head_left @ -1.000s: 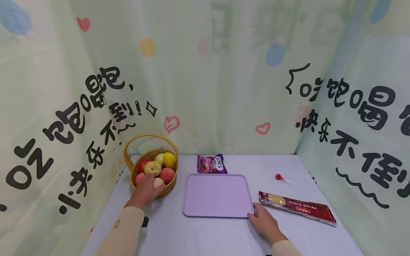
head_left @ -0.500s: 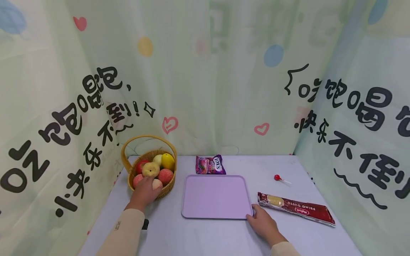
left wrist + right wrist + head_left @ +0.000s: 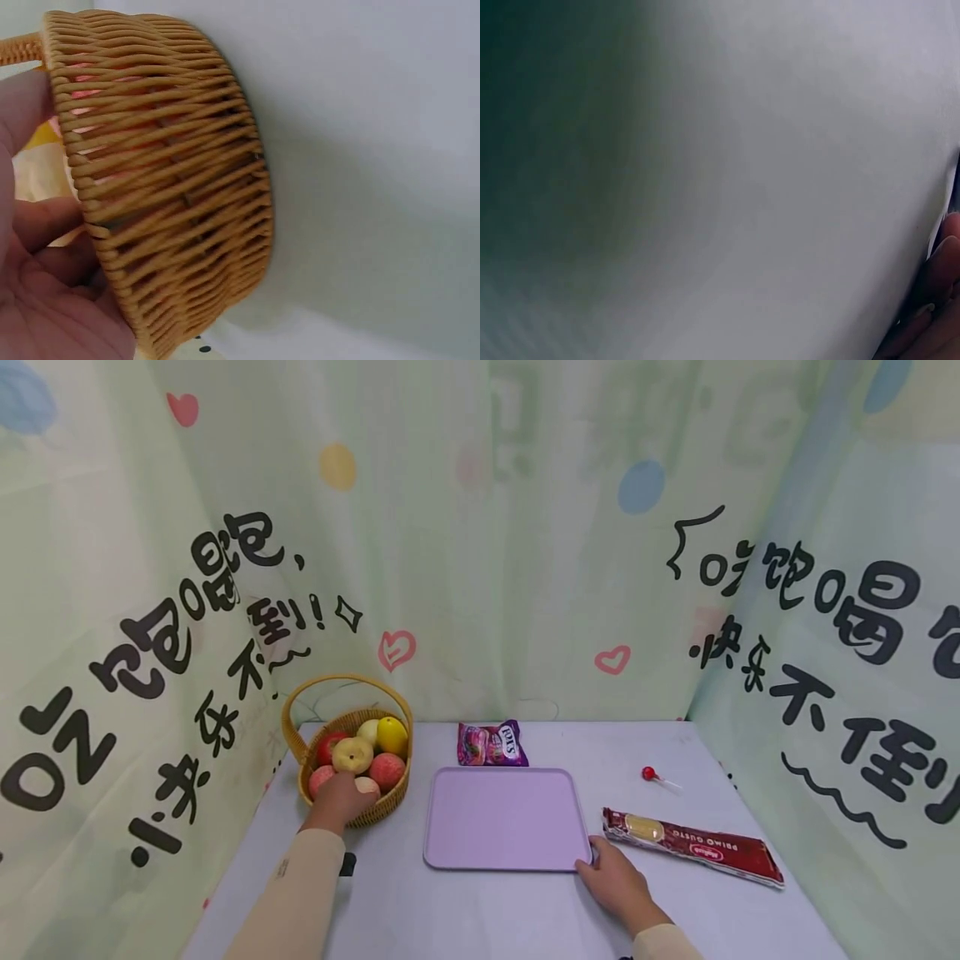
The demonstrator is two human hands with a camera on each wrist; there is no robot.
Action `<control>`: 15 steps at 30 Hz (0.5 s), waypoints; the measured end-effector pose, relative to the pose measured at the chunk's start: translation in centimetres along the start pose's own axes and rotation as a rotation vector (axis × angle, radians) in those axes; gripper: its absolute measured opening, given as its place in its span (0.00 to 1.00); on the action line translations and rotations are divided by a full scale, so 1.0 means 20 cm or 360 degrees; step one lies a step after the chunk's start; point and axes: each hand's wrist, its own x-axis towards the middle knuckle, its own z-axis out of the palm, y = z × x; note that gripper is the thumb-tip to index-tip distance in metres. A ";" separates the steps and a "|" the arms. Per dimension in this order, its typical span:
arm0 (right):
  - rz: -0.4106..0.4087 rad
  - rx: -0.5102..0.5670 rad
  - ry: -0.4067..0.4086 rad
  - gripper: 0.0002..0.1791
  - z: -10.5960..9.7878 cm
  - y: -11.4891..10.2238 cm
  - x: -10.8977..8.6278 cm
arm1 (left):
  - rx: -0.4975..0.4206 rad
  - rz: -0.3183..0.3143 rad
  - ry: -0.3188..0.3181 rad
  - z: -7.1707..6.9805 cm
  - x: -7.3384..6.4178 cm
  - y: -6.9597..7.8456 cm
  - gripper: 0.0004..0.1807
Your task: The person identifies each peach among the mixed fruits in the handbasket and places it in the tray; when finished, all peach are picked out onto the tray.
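Note:
At the back left stands a wicker basket [image 3: 390, 806] filled with fruit. My left hand [image 3: 336, 802] reaches over its near rim, fingers curled down inside around a pale peach [image 3: 367, 786]. In the left wrist view, the thumb [image 3: 26, 105] and curled fingers [image 3: 60, 244] pass behind the woven wall, which hides the fingertips. A flat lilac tray [image 3: 506, 818] lies mid-table. My right hand [image 3: 617, 878] grips its near right corner, thumb at the front edge. Only a few fingers [image 3: 937, 281] show at the edge of the right wrist view.
A purple candy bag [image 3: 492, 744] lies behind the tray. To the right are a red lollipop [image 3: 651, 774] and a long red packet [image 3: 701, 847] close to the right hand. The basket's tall handle [image 3: 348, 677] arches above the fruit. Printed curtains surround the table.
The left wrist and sleeve have shifted slightly right and up, while the hand stays at the same peach. The right hand and tray hold still; the head view has drifted slightly.

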 end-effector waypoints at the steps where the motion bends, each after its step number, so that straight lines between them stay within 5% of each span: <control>1: 0.0000 0.0005 0.0004 0.35 0.00 0.00 0.00 | -0.0019 -0.0013 -0.0009 -0.01 0.00 0.01 0.39; 15: -0.0007 0.0008 0.0009 0.35 -0.02 -0.01 -0.02 | -0.0005 -0.0049 0.0048 -0.03 -0.01 0.05 0.37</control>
